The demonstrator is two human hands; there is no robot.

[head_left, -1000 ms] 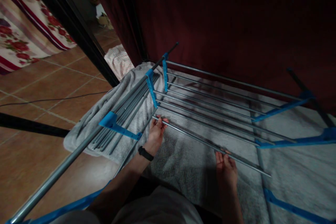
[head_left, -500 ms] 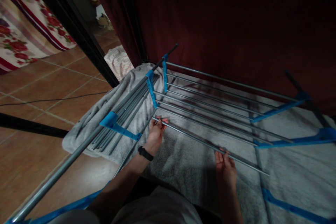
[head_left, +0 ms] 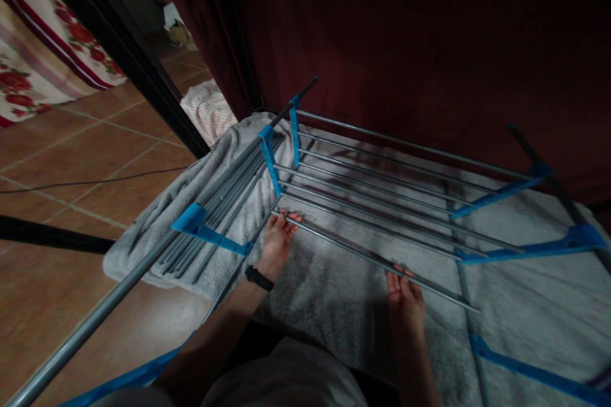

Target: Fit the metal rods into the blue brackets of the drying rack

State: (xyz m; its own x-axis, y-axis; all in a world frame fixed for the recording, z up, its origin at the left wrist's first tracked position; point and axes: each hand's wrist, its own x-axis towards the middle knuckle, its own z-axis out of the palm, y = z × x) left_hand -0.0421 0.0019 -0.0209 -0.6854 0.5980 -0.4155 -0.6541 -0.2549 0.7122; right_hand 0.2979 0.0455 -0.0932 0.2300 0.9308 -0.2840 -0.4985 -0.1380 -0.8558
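A thin grey metal rod (head_left: 341, 240) runs across in front of me, held at both sides. Near its left end, my left hand (head_left: 277, 234) is closed on it, with a black band on the wrist. Toward the right end, the fingers of my right hand (head_left: 405, 289) grip the same rod. Behind it stands a rack frame of metal bars (head_left: 372, 187) fitted into blue plastic brackets (head_left: 270, 162). Another blue bracket (head_left: 214, 235) on a thick side pole (head_left: 105, 308) is left of my left hand. The rod's left end lies close to the lower side pole; I cannot tell whether they touch.
Several loose grey rods (head_left: 224, 222) lie on a grey blanket (head_left: 329, 305) at the left. More blue brackets (head_left: 529, 369) extend at the right. A dark red curtain (head_left: 405, 44) hangs behind, and a black post (head_left: 119, 57) rises beside the tiled floor (head_left: 90, 159).
The whole view has shifted slightly, so the rack appears a little further left. Both hands keep their hold on the rod, which looks nearly unmoved relative to the frame.
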